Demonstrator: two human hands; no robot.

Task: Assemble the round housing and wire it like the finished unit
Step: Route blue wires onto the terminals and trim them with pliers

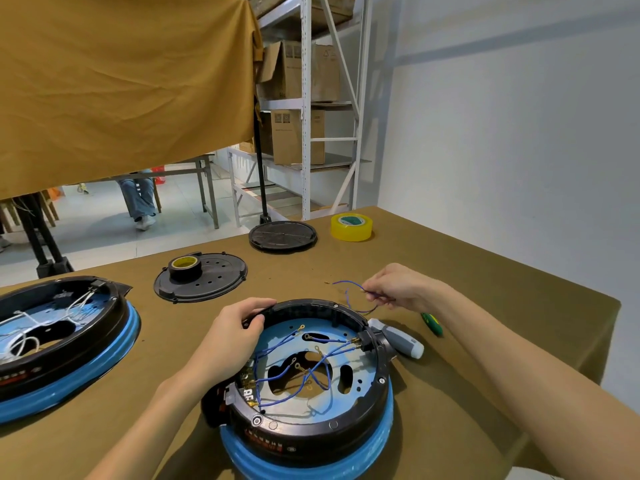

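The round housing (379, 386), a black ring on a blue base, sits in front of me with several blue wires (277, 348) running across its pale blue inner plate. My left hand (232, 337) grips the ring's far left rim. My right hand (398, 289) is just beyond the housing and pinches a loose blue wire (348, 289) that curls up over the table. The finished unit (69, 341), with white wires inside, lies at the left edge.
A black perforated cover (214, 282) carries a roll of black tape (185, 266). Farther back lie a black round lid (282, 235) and a yellow tape roll (351, 226). A grey-handled tool (398, 337) and a green screwdriver (432, 323) lie right of the housing. The table's right edge is close.
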